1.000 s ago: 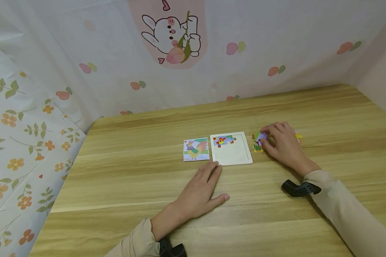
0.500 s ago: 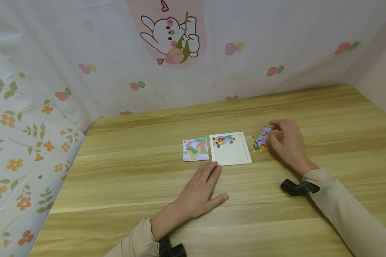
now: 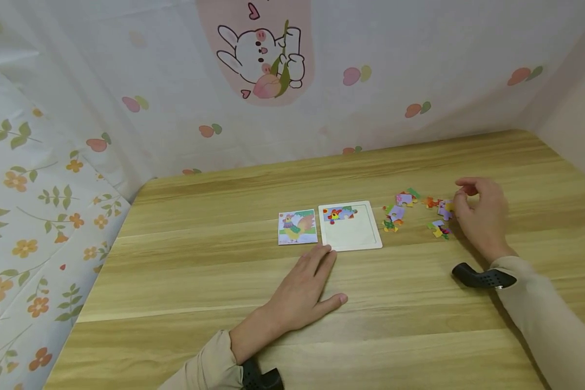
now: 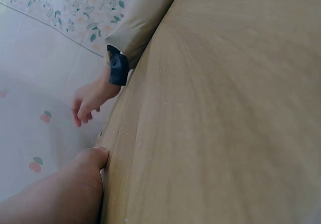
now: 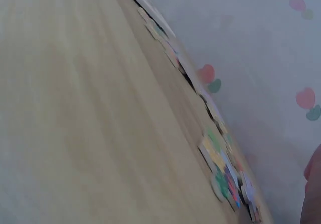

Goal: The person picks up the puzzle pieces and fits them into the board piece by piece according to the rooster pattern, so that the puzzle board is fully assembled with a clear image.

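Observation:
My left hand [image 3: 299,292] lies with fingers extended on the table, its fingertips at the lower left edge of a white puzzle tray [image 3: 351,241]. Joined jigsaw pieces [image 3: 340,213] with a rooster's head fill the tray's upper left corner. My right hand [image 3: 485,216] hovers at the right with fingers loosely bent; I see nothing held. Just left of it lie loose jigsaw pieces [image 3: 445,210], also seen edge-on as coloured pieces [image 5: 223,171] in the right wrist view. In the left wrist view the right hand [image 4: 93,101] is raised above the table.
A square picture card [image 3: 297,227] of a hen lies left of the tray. Another cluster of loose pieces [image 3: 396,214] sits between the tray and my right hand. The wooden table [image 3: 175,260] meets a printed cloth [image 3: 166,108] behind.
My right hand has moved right, off the loose pieces near the tray, uncovering both clusters. My left hand stays in place.

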The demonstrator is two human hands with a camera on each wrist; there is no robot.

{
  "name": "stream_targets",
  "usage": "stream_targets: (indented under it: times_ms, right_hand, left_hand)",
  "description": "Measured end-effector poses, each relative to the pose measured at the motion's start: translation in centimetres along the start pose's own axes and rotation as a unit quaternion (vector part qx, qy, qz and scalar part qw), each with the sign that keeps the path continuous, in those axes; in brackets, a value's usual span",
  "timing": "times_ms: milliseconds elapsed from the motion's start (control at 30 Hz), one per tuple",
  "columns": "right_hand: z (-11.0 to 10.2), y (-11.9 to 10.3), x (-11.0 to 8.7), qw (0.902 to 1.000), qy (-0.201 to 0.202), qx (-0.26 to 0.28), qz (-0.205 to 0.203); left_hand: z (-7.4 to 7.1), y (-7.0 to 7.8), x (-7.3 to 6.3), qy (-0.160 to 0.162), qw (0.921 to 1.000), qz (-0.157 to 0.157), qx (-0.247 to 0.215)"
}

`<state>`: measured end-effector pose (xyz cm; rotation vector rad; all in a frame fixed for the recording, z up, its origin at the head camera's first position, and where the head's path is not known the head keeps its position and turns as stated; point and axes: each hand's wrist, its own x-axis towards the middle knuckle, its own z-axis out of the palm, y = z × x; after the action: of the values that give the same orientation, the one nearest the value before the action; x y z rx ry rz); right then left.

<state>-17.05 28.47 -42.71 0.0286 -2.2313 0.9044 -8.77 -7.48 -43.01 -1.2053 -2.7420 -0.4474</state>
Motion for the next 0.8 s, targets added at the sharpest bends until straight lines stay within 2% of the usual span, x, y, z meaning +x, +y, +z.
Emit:
stream_targets:
  times_ms: [133,233,400,500,633,800]
  right_hand:
    - [-0.5,0.3,0.1,0.9980,-0.060,-0.015,0.016]
    - [-0.5,0.4,0.3,0.9930,-0.117,-0.018,-0.007]
    - [0.3,0.6,0.9,0.9778,-0.193,-0.060,-0.055]
    - [0.7,0.6,1.2,0.9667,-0.234,-0.086,-0.056]
    - [1.1,0.5,1.5,0.9602,-0.262,-0.080,-0.052]
    - [1.7,0.4,2.3,0.9548,-0.277,-0.066,-0.087]
  left_hand:
    - [0.0,0.0,0.0,-0.001,1.0000,-0.003,-0.002]
    - [0.1,0.0,0.0,-0.002,1.0000,-0.003,-0.003]
    - [0.4,0.0,-0.1,0.003,1.0000,0.000,0.006]
    - [0.5,0.0,-0.1,0.009,0.9999,0.001,0.008]
    - [0.5,0.0,-0.2,0.015,0.9998,0.004,0.010]
    - [0.4,-0.1,-0.1,0.018,0.9998,0.005,0.012]
